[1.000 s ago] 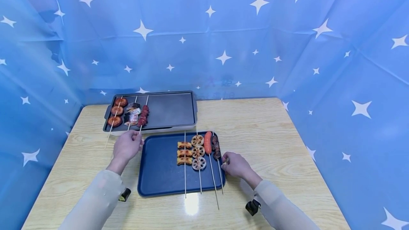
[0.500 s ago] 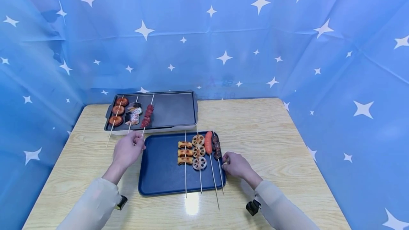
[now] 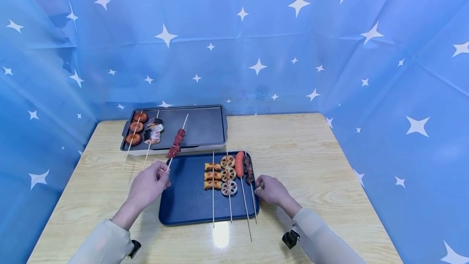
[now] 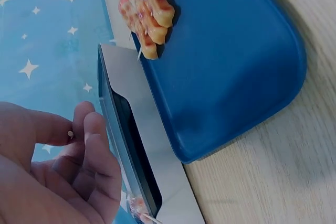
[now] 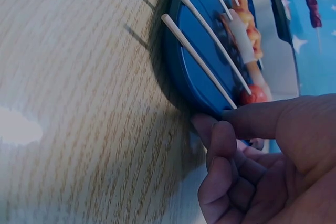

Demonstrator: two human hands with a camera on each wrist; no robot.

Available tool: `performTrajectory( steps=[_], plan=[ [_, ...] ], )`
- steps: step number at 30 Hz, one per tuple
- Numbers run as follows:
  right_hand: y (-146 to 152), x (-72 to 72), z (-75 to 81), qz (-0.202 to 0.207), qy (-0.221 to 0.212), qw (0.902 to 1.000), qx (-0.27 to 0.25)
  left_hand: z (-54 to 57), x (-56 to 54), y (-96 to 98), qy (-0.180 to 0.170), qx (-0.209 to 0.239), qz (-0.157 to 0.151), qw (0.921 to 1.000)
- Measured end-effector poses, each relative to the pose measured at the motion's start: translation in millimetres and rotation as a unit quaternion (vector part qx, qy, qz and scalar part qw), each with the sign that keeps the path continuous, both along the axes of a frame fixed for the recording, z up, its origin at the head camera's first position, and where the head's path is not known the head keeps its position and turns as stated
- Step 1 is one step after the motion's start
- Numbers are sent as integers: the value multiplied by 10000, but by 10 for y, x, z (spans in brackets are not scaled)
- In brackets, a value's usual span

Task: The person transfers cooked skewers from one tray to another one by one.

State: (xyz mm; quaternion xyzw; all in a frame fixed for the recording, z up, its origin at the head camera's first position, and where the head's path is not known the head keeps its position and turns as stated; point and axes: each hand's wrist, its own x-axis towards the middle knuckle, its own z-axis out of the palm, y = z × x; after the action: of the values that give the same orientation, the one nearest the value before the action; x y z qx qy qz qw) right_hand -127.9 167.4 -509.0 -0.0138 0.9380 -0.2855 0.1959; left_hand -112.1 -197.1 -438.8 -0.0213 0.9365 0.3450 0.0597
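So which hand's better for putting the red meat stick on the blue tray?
Probably the left hand: it pinches the red skewer near the left edge of the blue tray, while the right hand holds the tray's right edge.

7 skewers (image 3: 176, 144), 1 tray (image 3: 183, 209), 1 griddle (image 3: 205, 123).

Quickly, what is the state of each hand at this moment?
Left hand: closed, holding the dark red meat skewer near its lower end.
Right hand: closed, pinching the blue tray at its right edge.

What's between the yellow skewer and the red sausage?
A skewer of round, holey slices lies between them on the blue tray, shown in the head view.
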Motion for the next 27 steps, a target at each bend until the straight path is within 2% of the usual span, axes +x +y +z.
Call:
performTrajectory(
  steps=[5, 18, 22, 27],
  plan=[
    [6, -11, 0, -23, 18, 10000, -27, 70, 98, 7, -89, -130, -296, 9994],
    [-18, -28, 20, -5, -31, 10000, -46, 174, 291, -149, -447, -296, -1096, 9925],
    [-5, -21, 11, -8, -58, 10000, -45, 173, 340, -155, -549, -437, -1256, 9896],
    [7, 1, 0, 14, -85, 10000, -30, 113, 397, -143, -624, -622, -1325, 9873]
  ],
)
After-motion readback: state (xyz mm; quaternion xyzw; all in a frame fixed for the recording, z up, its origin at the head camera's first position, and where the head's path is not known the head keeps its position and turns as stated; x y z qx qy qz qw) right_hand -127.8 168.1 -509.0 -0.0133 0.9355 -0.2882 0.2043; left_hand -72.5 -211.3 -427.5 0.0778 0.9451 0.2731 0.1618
